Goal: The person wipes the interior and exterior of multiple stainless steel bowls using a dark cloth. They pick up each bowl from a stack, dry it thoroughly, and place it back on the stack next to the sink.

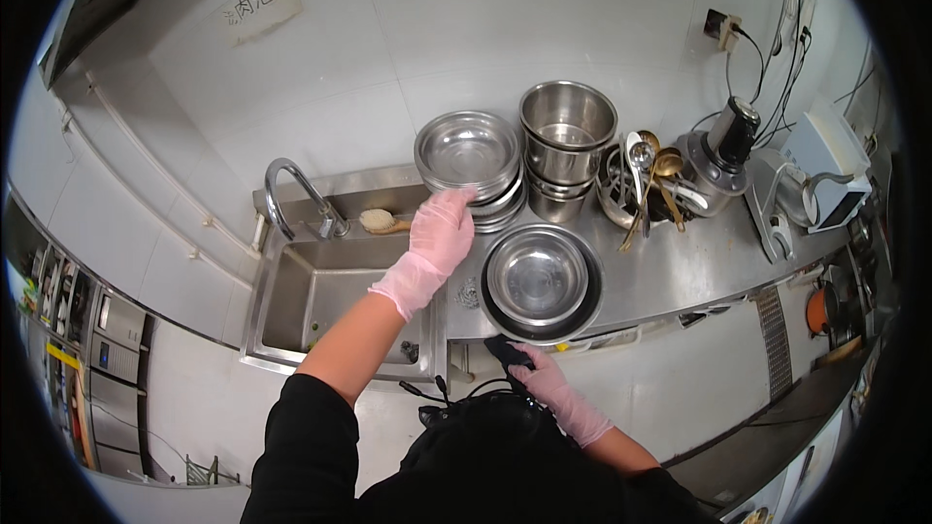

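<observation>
My left hand (441, 231), in a thin pink glove, is at the front rim of a stack of stainless steel bowls (466, 153) beside the sink. Its fingers are curled at that rim, and the upper bowls sit tilted above the lower ones. My right hand (545, 377), gloved the same way, is close to my body below the counter's edge. It grips a black object (502, 351) whose kind I cannot tell. In front of it, a smaller steel bowl (537, 275) rests inside a larger steel basin (595, 291) on the counter.
The steel sink (291, 298) with a curved faucet (271, 189) lies left; a scrub brush (380, 221) rests on its back ledge. A steel scourer (468, 293) sits beside the basin. Rightward stand stacked pots (561, 160), ladles (666, 160), a food grinder (728, 145) and a scale (826, 160).
</observation>
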Tool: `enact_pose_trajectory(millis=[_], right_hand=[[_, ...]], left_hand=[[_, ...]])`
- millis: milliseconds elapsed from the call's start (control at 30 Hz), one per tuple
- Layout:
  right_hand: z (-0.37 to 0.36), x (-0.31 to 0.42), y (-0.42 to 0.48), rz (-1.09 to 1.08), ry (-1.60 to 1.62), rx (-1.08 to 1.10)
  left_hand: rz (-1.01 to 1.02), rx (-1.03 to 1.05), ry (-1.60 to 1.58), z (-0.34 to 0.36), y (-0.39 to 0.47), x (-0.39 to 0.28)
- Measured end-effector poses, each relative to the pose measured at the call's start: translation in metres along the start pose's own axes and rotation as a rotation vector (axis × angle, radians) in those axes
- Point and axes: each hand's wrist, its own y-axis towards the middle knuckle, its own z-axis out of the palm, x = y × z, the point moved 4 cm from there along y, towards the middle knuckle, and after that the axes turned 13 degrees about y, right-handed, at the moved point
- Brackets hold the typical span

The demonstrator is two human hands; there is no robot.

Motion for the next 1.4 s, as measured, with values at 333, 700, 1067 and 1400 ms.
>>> enact_pose_trajectory(millis=[333,700,1067,1400], right_hand=[[-0.004,0.0,-0.004,0.051,0.088,-0.015],[-0.018,-0.02,-0.008,0.017,0.169,-0.062],[-0.024,-0.006,-0.016,0.07,0.161,-0.124],[-0.027,-0.021,-0.012,0.115,0.211,-0.149]], left_hand=[[-0.4,0.625,0.043,0.072,-0.05,-0.007],[-0.328,0.609,0.304,0.113,-0.035,-0.016],[-0.496,0.806,0.211,0.122,-0.026,-0.001],[-0.627,0.909,-0.184,0.133,-0.041,0.016]])
